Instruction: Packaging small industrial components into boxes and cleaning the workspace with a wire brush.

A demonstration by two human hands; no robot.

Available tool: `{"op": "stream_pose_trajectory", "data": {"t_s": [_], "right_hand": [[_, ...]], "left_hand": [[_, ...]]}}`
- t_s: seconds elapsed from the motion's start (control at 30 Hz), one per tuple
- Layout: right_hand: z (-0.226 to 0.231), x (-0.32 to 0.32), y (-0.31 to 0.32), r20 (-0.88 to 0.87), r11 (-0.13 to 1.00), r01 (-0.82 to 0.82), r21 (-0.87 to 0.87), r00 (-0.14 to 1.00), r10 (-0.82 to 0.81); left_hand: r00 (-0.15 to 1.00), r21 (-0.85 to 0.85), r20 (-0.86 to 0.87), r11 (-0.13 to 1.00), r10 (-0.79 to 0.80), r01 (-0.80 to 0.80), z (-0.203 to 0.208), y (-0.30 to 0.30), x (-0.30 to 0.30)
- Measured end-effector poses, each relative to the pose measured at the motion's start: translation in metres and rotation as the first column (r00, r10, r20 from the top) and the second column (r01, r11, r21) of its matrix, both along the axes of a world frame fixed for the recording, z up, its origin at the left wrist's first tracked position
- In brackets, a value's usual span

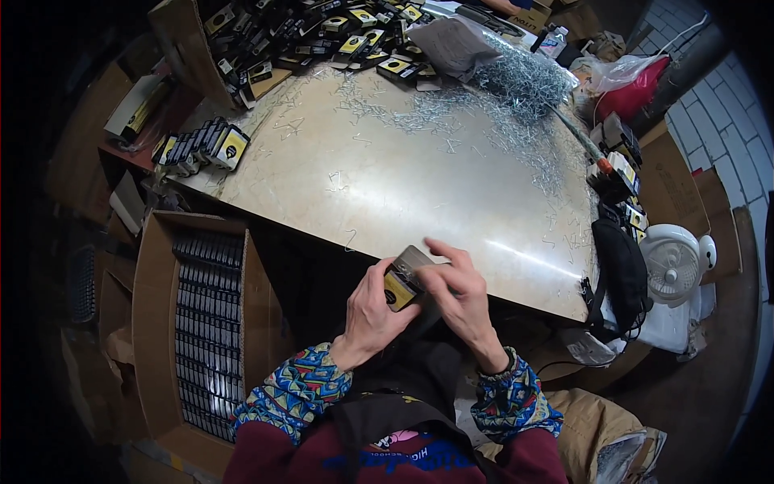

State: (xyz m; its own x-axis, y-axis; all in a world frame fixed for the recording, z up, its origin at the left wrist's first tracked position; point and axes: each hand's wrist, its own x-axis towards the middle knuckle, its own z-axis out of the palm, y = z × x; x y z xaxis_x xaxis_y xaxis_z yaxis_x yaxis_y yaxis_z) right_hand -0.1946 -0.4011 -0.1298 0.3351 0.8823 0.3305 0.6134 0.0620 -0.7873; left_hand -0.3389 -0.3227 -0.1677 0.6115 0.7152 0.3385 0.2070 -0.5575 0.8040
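My left hand (376, 310) grips a small black and yellow box (398, 290) just off the table's near edge. The upper end of this box shows a grey, see-through-looking part, with what may be bits of metal by it. My right hand (461, 294) is close against the box's right side. Its index finger is raised, while the thumb and other fingertips are smeared by motion. Whether they hold anything does not show. Beyond both hands lies the table (387, 189), with thin bent metal hooks (451, 113) scattered over it.
A dense heap of hooks (524, 85) spills from a bag at the far right. Many small boxes (351, 44) are piled at the back, and a short row (205, 145) stands at left. An open carton (153, 323) holds packed rows. A white fan (671, 273) stands at right.
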Motion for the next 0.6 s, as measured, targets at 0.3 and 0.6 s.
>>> {"op": "stream_pose_trajectory", "data": {"t_s": [0.3, 0.6], "right_hand": [[0.001, -0.009, -0.002, 0.247, 0.993, 0.013, 0.119, 0.968, -0.042], [0.008, -0.013, -0.003, -0.244, 0.988, 0.14, 0.07, 0.963, -0.119]], "left_hand": [[0.994, 0.214, 0.082, 0.975, -0.074, 0.055, 0.003, 0.001, 0.003], [0.999, 0.068, 0.036, 0.998, -0.01, 0.008, 0.003, 0.006, -0.003]]}}
